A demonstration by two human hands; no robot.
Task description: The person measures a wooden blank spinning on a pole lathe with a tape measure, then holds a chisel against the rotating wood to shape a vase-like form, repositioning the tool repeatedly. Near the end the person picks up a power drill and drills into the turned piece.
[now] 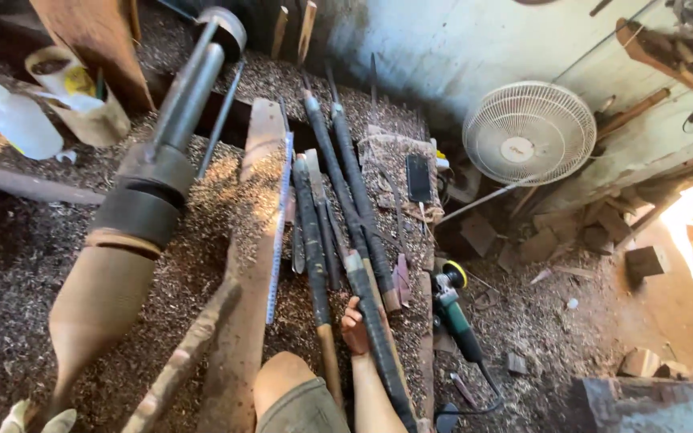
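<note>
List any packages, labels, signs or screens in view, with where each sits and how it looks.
Plastic bottle: far left on the shavings, translucent white, lying tilted.
Paper cup or bag: beside the bottle, pale with a yellow patch.
Phone: on cloth near the fan, flat black rectangle, screen dark.
Fan badge: small round disc at the centre of the white fan grille.

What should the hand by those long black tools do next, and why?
Probably close the hand around the black-wrapped tool handle beside it and lift. The fingers rest against that handle among the long tools on the sawdust-covered bench, but no firm grip shows.
</note>
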